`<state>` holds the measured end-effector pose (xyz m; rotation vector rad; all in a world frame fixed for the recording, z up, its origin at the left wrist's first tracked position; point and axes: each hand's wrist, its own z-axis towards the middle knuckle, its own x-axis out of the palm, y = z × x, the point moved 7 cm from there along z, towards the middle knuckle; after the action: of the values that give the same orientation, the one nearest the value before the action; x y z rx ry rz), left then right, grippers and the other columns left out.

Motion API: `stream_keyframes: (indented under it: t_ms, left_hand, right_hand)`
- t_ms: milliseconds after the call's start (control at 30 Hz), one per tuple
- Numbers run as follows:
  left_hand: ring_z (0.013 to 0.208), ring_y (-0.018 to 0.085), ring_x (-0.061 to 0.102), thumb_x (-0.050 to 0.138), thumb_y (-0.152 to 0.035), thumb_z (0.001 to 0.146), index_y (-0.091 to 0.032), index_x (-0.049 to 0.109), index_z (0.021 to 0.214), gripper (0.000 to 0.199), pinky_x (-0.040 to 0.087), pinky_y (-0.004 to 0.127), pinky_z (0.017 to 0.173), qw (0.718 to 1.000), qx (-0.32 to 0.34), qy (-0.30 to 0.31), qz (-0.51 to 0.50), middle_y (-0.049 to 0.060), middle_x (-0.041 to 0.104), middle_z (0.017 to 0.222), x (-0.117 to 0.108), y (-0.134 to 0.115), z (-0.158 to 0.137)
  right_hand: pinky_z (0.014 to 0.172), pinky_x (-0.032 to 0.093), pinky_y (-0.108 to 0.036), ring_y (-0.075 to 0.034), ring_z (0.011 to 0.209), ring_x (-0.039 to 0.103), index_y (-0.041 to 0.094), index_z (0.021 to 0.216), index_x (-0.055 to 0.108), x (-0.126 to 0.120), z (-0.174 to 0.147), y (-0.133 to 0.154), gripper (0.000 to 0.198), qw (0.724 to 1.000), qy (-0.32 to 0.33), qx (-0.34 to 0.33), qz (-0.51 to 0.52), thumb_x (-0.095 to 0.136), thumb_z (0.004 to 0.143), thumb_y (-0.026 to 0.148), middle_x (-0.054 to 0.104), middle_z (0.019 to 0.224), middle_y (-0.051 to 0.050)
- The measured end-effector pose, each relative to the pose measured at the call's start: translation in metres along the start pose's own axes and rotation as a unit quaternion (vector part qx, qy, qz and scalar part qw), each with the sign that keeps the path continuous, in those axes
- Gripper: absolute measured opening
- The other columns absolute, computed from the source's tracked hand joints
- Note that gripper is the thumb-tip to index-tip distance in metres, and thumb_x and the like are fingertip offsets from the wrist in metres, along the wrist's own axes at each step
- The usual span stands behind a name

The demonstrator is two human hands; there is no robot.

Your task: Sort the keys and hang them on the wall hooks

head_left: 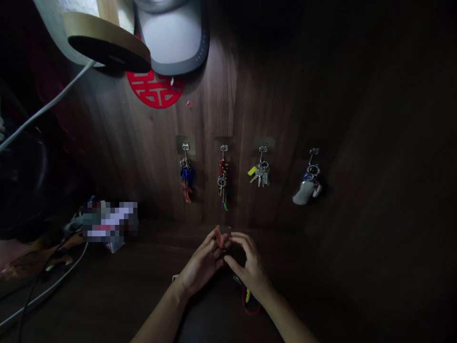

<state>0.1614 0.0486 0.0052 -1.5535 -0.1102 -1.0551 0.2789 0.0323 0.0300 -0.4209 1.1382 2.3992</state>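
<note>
My left hand [200, 269] is turned palm up, with a small flat red tag [219, 237] resting against its fingers. Whatever is fixed to the tag is too dark to make out. Facing it from the right, my right hand [252, 271] has its thumb and fingers curved and apart, close to the tag's lower end. Partly under my right wrist, a red cord loop [251, 312] with a yellow piece [248, 295] lies on the dark wooden surface. Another small pale object [174, 277] peeks out beside my left wrist.
Four hooks would be several bunches on the wall: keys with a blue piece [187, 174], a beaded strand [223, 183], keys with a yellow tag [262, 176] and a grey fob [303, 193]. A lamp [107, 43] overhangs the upper left; a white cable [53, 286] runs below.
</note>
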Motion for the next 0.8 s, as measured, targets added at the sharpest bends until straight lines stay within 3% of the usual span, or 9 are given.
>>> stream_keyframes:
  t_ms: [133, 200, 300, 367, 467, 533, 633, 700, 800]
  left_hand:
    - [0.114, 0.02, 0.049, 0.059, -0.042, 0.08, -0.033, 0.043, 0.128, 0.052, 0.038, 0.036, 0.093, 0.999, -0.002, 0.026, 0.025, 0.004, 0.045, 0.135, 0.007, 0.005, 0.0]
    - [0.109, 0.02, 0.053, 0.059, -0.044, 0.079, -0.031, 0.048, 0.124, 0.048, 0.04, 0.036, 0.091, 0.999, 0.016, 0.009, 0.048, 0.006, 0.05, 0.129, 0.005, 0.005, 0.002]
    - [0.089, 0.02, 0.059, 0.061, -0.047, 0.076, -0.018, 0.064, 0.093, 0.034, 0.043, 0.032, 0.083, 0.982, 0.071, -0.086, 0.151, 0.006, 0.065, 0.094, -0.013, -0.002, 0.007]
    - [0.071, 0.016, 0.058, 0.06, -0.049, 0.075, -0.015, 0.062, 0.071, 0.035, 0.044, 0.027, 0.071, 0.948, 0.108, -0.167, 0.248, 0.001, 0.062, 0.07, -0.026, -0.011, 0.006]
    - [0.068, 0.015, 0.056, 0.056, -0.049, 0.077, -0.017, 0.061, 0.075, 0.033, 0.042, 0.023, 0.065, 0.905, 0.144, -0.219, 0.335, -0.001, 0.061, 0.068, -0.032, -0.022, 0.002]
    - [0.083, 0.018, 0.058, 0.054, -0.047, 0.079, -0.018, 0.064, 0.09, 0.032, 0.043, 0.026, 0.076, 0.906, 0.14, -0.185, 0.354, 0.001, 0.066, 0.085, -0.025, -0.021, 0.002]
    - [0.098, 0.021, 0.057, 0.043, -0.048, 0.086, -0.016, 0.066, 0.099, 0.041, 0.039, 0.032, 0.091, 0.935, 0.079, -0.062, 0.339, 0.005, 0.068, 0.1, -0.004, -0.006, 0.003]
    - [0.09, 0.022, 0.062, 0.034, -0.051, 0.089, -0.013, 0.068, 0.096, 0.051, 0.04, 0.035, 0.089, 0.955, 0.021, 0.004, 0.297, 0.008, 0.071, 0.09, 0.006, 0.008, 0.003]
    - [0.077, 0.023, 0.065, 0.036, -0.053, 0.088, -0.009, 0.068, 0.096, 0.054, 0.043, 0.038, 0.084, 0.98, -0.039, 0.033, 0.193, 0.009, 0.071, 0.075, 0.009, 0.021, 0.002]
  right_hand:
    - [0.087, 0.042, -0.039, -0.025, 0.101, 0.051, 0.025, 0.084, 0.061, 0.007, 0.0, 0.001, 0.007, 0.998, -0.007, -0.02, -0.051, 0.059, 0.077, 0.026, 0.057, 0.104, -0.007]
    - [0.084, 0.044, -0.038, -0.024, 0.096, 0.054, 0.025, 0.082, 0.061, 0.003, 0.001, -0.002, 0.007, 0.999, -0.033, -0.012, -0.039, 0.055, 0.081, 0.026, 0.06, 0.096, -0.007]
    - [0.078, 0.046, -0.033, -0.022, 0.086, 0.058, 0.024, 0.085, 0.061, -0.002, 0.001, -0.01, 0.014, 0.998, -0.042, 0.036, 0.021, 0.051, 0.083, 0.034, 0.063, 0.086, -0.006]
    - [0.071, 0.048, -0.03, -0.02, 0.08, 0.06, 0.023, 0.087, 0.061, -0.002, 0.002, -0.015, 0.021, 0.992, -0.021, 0.09, 0.09, 0.05, 0.084, 0.04, 0.065, 0.083, -0.005]
    - [0.062, 0.048, -0.026, -0.017, 0.07, 0.061, 0.02, 0.086, 0.061, 0.0, 0.002, -0.016, 0.027, 0.969, -0.006, 0.15, 0.197, 0.054, 0.08, 0.046, 0.067, 0.08, -0.005]
    - [0.055, 0.045, -0.023, -0.015, 0.063, 0.059, 0.019, 0.085, 0.062, 0.0, 0.003, -0.012, 0.029, 0.956, -0.011, 0.158, 0.245, 0.058, 0.077, 0.047, 0.066, 0.076, -0.004]
    - [0.048, 0.04, -0.021, -0.011, 0.052, 0.053, 0.018, 0.084, 0.063, -0.002, 0.005, -0.012, 0.03, 0.943, -0.025, 0.166, 0.288, 0.061, 0.075, 0.047, 0.065, 0.067, -0.002]
    - [0.046, 0.038, -0.021, -0.01, 0.05, 0.05, 0.018, 0.083, 0.063, -0.006, 0.006, -0.016, 0.029, 0.932, -0.052, 0.181, 0.308, 0.062, 0.075, 0.046, 0.065, 0.065, -0.002]
    - [0.045, 0.036, -0.022, -0.011, 0.051, 0.051, 0.018, 0.081, 0.063, -0.015, 0.006, -0.027, 0.028, 0.91, -0.108, 0.208, 0.341, 0.065, 0.072, 0.044, 0.068, 0.071, -0.003]
